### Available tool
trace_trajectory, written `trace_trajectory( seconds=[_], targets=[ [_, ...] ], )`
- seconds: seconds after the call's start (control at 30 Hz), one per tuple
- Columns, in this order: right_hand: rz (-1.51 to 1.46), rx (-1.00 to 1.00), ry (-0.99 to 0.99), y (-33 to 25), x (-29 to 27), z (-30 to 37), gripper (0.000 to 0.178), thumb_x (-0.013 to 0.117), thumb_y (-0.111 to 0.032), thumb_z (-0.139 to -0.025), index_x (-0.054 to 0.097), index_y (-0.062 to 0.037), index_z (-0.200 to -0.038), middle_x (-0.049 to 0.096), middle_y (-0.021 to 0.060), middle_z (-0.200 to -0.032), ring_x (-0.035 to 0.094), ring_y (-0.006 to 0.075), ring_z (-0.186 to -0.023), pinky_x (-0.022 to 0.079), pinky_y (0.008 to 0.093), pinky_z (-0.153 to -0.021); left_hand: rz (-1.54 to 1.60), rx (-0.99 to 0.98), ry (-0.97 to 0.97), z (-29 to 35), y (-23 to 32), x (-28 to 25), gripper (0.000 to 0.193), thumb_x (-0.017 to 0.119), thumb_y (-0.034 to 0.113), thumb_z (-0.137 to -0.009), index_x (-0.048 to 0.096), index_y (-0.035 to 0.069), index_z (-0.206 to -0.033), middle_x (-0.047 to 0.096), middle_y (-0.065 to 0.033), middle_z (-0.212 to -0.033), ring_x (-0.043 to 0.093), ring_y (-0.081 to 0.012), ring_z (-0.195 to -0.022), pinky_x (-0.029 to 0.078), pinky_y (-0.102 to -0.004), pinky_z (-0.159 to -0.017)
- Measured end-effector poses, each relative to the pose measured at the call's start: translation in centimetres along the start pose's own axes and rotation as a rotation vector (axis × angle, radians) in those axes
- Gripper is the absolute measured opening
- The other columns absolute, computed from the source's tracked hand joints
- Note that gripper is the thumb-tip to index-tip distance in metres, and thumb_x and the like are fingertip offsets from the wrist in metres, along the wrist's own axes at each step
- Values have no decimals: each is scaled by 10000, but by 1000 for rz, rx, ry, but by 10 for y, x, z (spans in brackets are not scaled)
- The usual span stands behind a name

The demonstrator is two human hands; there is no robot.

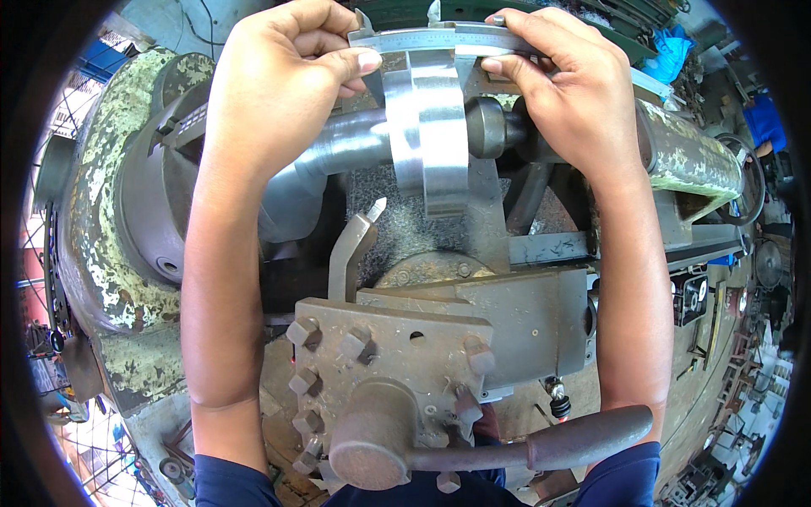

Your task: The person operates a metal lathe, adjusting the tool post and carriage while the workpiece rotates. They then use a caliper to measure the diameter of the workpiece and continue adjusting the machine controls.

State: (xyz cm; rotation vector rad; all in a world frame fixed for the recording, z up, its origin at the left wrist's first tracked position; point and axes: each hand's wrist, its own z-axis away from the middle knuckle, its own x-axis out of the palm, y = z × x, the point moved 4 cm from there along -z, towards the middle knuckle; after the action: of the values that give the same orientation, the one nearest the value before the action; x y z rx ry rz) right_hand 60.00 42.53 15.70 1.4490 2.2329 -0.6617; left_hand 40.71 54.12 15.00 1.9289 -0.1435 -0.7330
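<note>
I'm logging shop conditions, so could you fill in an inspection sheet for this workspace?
Surface: the lathe bed area beneath the workpiece carries scattered metal chips.
Job's things: caliper held across the top of the shiny, stepped workpiece; jaw contact cannot be told. Cutting tool stands apart from the workpiece.
Clutter: blue plastic bag at upper right; assorted items along the right edge, too small to tell.
Hands: left hand pinches the caliper's left end; right hand grips its right part.
Cables: thin dark cable at upper left.
Surroundings: worn, flaking paint on the headstock; handwheel at right.
</note>
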Motion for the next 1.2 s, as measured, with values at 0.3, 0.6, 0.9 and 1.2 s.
trace_trajectory(
  seconds=[0.3,0.6,0.9,1.2],
  targets=[
    [102,19,-52,1,-7,-3,304,781,-180,-776,714,-60,-1048,688,85,-906,643,281,-812,471,362,-729,132,159,38,1,3,-4,175,701,-31,-874,671,-38,-1046,716,-63,-857,658,-92,-752,558,-237,-677],
    [250,-167,47,-121,-108,-62,333,797,-84,-745,708,-66,-1065,700,94,-951,659,277,-854,513,351,-788,123,469,274,95,133,-32,520,591,92,-999,409,-54,-1464,518,-156,-1440,524,-149,-1257,439,-283,-1028],
    [-541,514,79,-324,-147,-47,301,780,-11,-823,612,0,-1072,679,74,-876,623,121,-687,491,220,-602,592,292,226,290,169,-104,774,655,319,-951,255,-34,-1512,382,-270,-1505,389,-328,-1415,303,-421,-1145],
    [-1017,597,91,-389,-77,-7,411,640,-104,-967,470,-11,-1329,596,95,-1120,602,153,-1014,486,281,-871,150,-116,314,399,115,-100,146,603,118,-979,511,39,-1061,584,-154,-729,553,-245,-623,460,-367,-617]
  ],
)
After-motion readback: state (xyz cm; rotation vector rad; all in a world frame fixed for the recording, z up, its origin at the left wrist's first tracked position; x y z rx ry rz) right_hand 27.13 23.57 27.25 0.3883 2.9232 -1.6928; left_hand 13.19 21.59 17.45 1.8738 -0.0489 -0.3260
